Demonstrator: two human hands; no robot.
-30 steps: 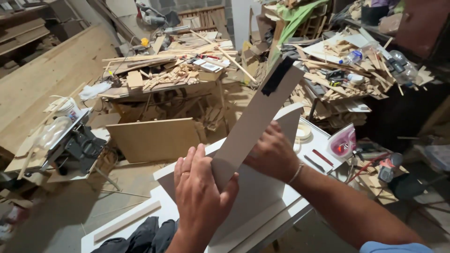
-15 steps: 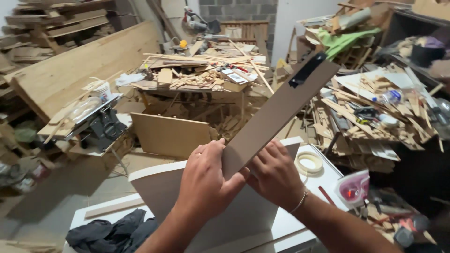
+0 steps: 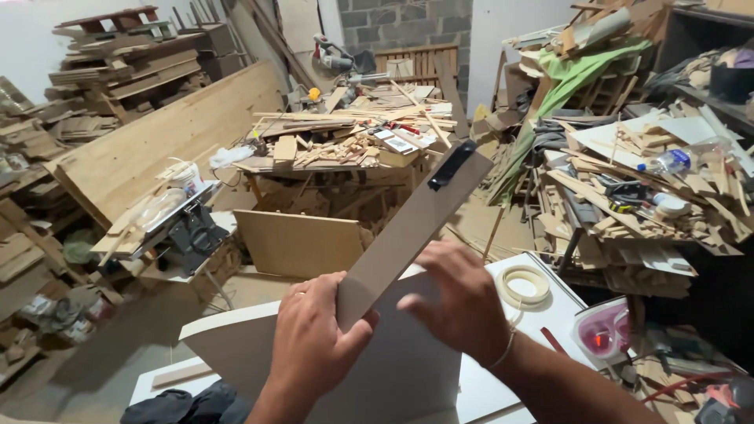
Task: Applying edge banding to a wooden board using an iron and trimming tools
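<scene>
My left hand (image 3: 314, 345) grips the near end of a long grey-brown board (image 3: 408, 228) that slants up and away to the right. A black handle (image 3: 452, 165) is fixed near the board's far end. My right hand (image 3: 463, 302) hovers beside the board's right side, fingers spread, blurred; whether it touches the board I cannot tell. Below both hands lies a large pale panel (image 3: 236, 345) on a white worktable (image 3: 550, 318).
A roll of tape (image 3: 525, 284) and a pink-and-white plastic tool (image 3: 601, 334) sit on the table's right. Dark cloth (image 3: 188, 407) lies at the near left. A table saw (image 3: 177, 228) stands left. Heaps of wood offcuts (image 3: 353, 141) fill the back and right.
The view has shifted and the board now points lower and further right. My right hand has come off the board and spread open beside it; the left keeps its grip.
</scene>
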